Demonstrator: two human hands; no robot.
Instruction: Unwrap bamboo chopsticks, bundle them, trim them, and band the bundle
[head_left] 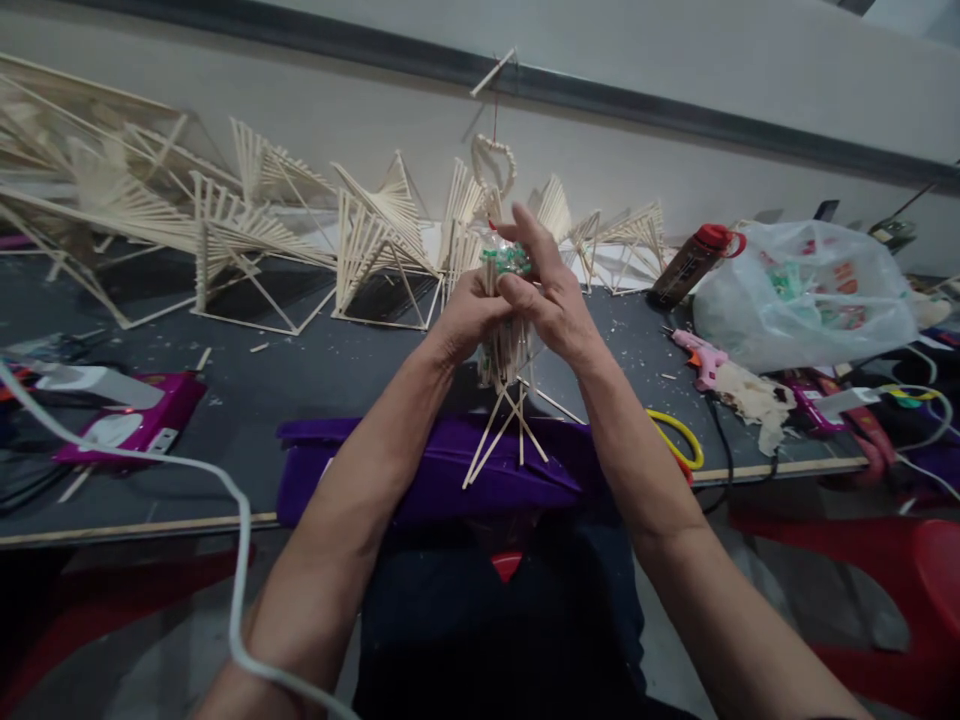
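My left hand [474,318] and my right hand [553,300] meet around a clear plastic bag of thin wooden sticks [506,350], with green print near its top. The left fingers are closed on the bag's side. My right thumb presses against it while the right index finger points upward; the other right fingers are partly hidden. Below the bag, several loose wooden sticks [512,430] cross over a purple, fabric-like item [450,470] at the table edge. Just behind my hands stand stick structures [382,230] built of fanned rows.
On the dark table [255,380], a pink glue gun [701,358], a dark bottle with a red cap [694,265] and a white plastic bag [810,300] lie to the right. A magenta device [139,420] sits left. A white cable [241,540] crosses the left foreground.
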